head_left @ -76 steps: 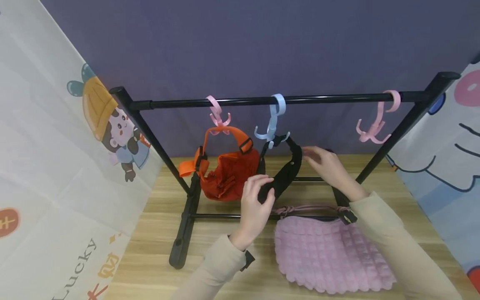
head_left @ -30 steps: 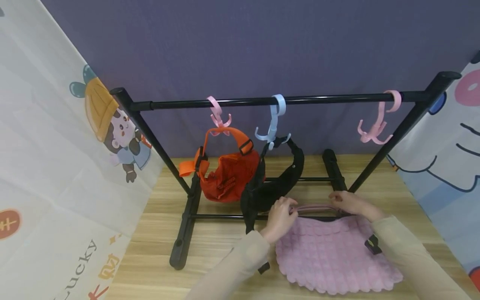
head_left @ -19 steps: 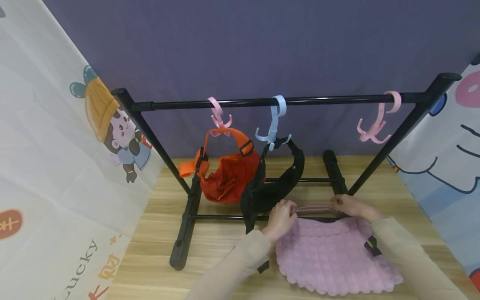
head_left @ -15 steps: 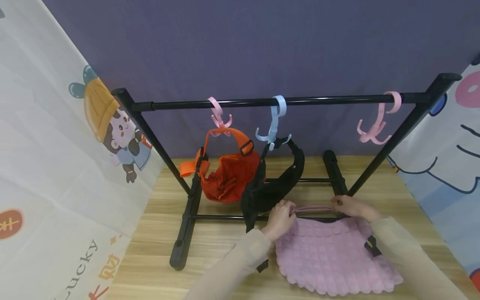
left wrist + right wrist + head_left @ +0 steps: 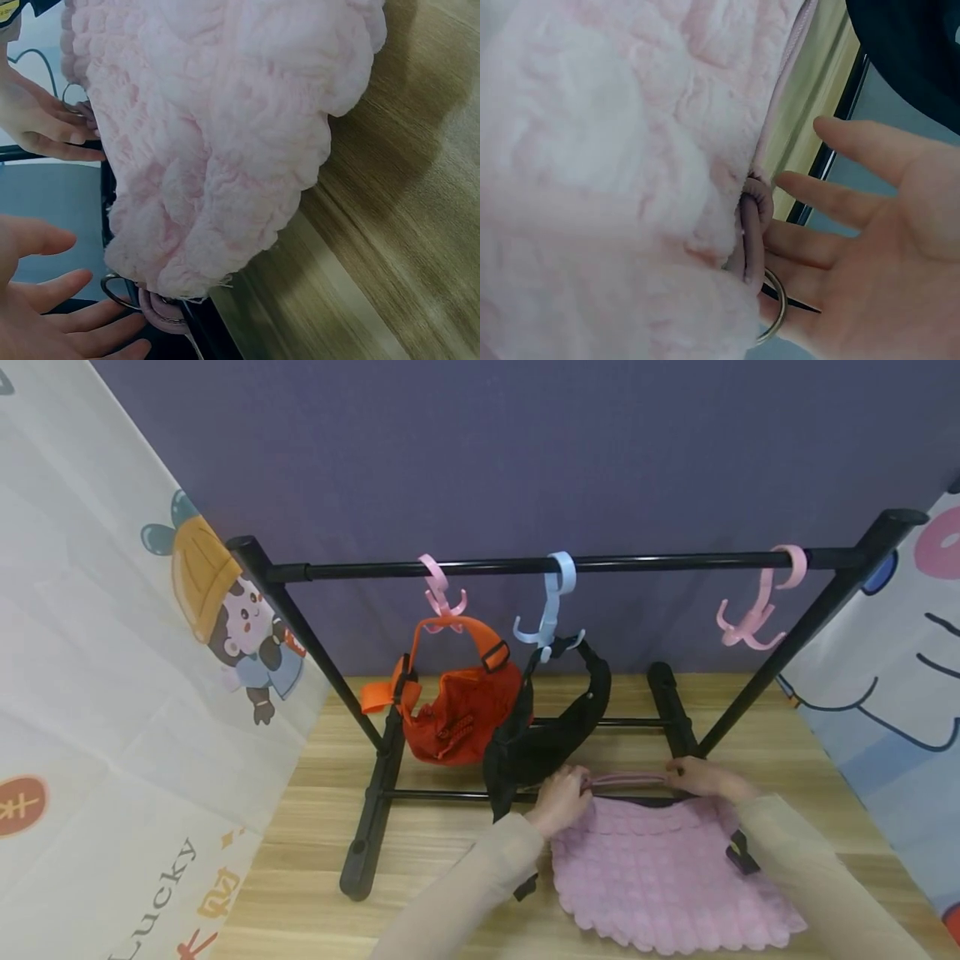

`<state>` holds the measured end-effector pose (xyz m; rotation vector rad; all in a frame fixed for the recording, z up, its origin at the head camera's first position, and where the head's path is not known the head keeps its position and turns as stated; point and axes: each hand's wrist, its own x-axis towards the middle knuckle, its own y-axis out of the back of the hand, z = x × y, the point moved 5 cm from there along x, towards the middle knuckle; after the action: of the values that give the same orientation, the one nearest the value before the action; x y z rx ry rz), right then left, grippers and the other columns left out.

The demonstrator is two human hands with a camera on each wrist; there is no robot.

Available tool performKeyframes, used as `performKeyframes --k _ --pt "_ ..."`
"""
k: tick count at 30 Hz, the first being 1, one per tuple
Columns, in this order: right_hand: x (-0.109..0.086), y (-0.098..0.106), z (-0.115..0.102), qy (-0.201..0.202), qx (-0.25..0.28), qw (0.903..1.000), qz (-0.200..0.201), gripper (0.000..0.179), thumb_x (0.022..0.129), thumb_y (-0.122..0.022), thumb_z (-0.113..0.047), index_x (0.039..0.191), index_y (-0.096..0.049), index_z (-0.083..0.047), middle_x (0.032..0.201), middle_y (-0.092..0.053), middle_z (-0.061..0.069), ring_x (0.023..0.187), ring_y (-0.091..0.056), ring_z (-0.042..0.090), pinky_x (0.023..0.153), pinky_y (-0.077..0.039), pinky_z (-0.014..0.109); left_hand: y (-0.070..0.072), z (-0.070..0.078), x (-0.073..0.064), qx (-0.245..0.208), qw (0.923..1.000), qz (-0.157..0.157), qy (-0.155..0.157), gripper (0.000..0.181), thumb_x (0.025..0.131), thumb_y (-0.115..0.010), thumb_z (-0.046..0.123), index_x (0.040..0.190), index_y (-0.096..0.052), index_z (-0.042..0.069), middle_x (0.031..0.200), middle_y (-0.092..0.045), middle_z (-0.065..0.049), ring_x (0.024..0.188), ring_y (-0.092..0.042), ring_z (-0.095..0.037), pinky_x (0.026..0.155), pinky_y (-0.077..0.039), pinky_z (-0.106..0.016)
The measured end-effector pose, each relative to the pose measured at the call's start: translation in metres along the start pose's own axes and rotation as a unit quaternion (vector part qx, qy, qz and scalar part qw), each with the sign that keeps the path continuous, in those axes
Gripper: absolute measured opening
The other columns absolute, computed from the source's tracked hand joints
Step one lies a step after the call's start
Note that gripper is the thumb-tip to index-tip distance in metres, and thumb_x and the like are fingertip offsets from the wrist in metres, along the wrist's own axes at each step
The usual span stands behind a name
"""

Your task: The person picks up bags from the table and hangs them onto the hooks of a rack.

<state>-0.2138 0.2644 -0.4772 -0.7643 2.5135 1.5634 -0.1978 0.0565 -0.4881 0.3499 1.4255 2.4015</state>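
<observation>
Head view is showing a pink puffy handbag (image 5: 667,877), which is lying on the wooden table (image 5: 285,852), on the near side of the lower front bar of a black rack (image 5: 480,567). Its plush-looking cloth is forming rows of soft, small squares, and its bottom edge is running in scallops. Along the top, a darker pink strap (image 5: 628,780) is stretching between the two hands. The left hand (image 5: 560,800) is resting at the left end; in the left wrist view, its fingers are lying apart and loosely extended, beside a metal ring (image 5: 118,292). The right hand (image 5: 705,778) is touching the other end, and its fingers are also extending loosely, some of them passing behind the strap and a brass-coloured ring (image 5: 778,307). Further back, an orange bag (image 5: 461,714) and a black bag (image 5: 551,739) are hanging from hooks.
</observation>
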Motion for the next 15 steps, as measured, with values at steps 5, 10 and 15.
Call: performKeyframes --k 5,10,15 --pt "0.0021 -0.0017 0.0051 -0.013 -0.009 0.9997 -0.017 0.04 0.086 -0.051 -0.014 0.105 -0.049 0.021 0.104 -0.049 0.039 0.1 -0.046 0.051 0.082 -0.038 0.054 -0.0041 -0.0023 0.0037 -0.001 0.9998 -0.02 0.002 0.023 0.082 -0.057 0.018 0.104 -0.059 0.011 0.098 -0.058 -0.002 0.091 -0.057 -0.018 0.075 -0.043 -0.03" --pt "0.004 -0.0036 0.0079 -0.01 -0.014 0.9997 -0.018 0.04 0.086 -0.052 -0.015 0.104 -0.05 0.02 0.103 -0.05 0.038 0.099 -0.046 0.051 0.082 -0.038 0.053 -0.0072 -0.0048 0.0072 0.003 0.9993 -0.037 0.009 0.022 0.082 -0.056 0.018 0.102 -0.06 0.01 0.098 -0.058 -0.002 0.09 -0.057 -0.019 0.074 -0.044 -0.03" --pt "0.0047 -0.0032 0.0074 -0.006 -0.014 0.9998 -0.013 0.034 0.082 -0.053 -0.008 0.101 -0.052 0.02 0.101 -0.052 0.037 0.099 -0.047 0.05 0.082 -0.039 0.053 -0.0088 -0.0077 0.0094 0.013 0.9993 -0.035 0.007 0.012 0.08 -0.057 0.015 0.092 -0.06 0.012 0.091 -0.056 -0.001 0.086 -0.057 -0.017 0.071 -0.044 -0.027"
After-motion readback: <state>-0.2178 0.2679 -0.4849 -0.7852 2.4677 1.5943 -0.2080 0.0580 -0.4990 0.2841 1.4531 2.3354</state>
